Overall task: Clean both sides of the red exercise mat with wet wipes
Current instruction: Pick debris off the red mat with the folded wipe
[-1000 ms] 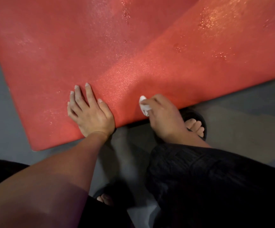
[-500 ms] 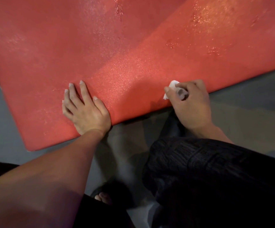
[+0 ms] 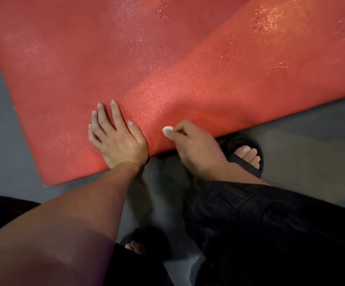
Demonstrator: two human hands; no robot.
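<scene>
The red exercise mat (image 3: pixel 167 58) lies flat on the grey floor and fills the upper part of the view, its surface glistening with wet streaks. My left hand (image 3: pixel 117 139) rests flat on the mat near its front edge, fingers spread and straight. Just to the right, my right hand (image 3: pixel 194 147) grips a small bunched white wet wipe (image 3: pixel 166 131) and holds it against the mat close to the front edge. Most of the wipe is hidden inside the fingers.
The grey floor (image 3: pixel 312 145) surrounds the mat. My right foot in a black slide sandal (image 3: pixel 248 155) sits at the mat's front edge; my left foot (image 3: pixel 136 246) shows lower down. My dark-trousered knees fill the bottom of the view.
My right hand swept the wipe along the front edge, out to the right and back left toward my left hand. My left hand stayed pressed on the mat.
</scene>
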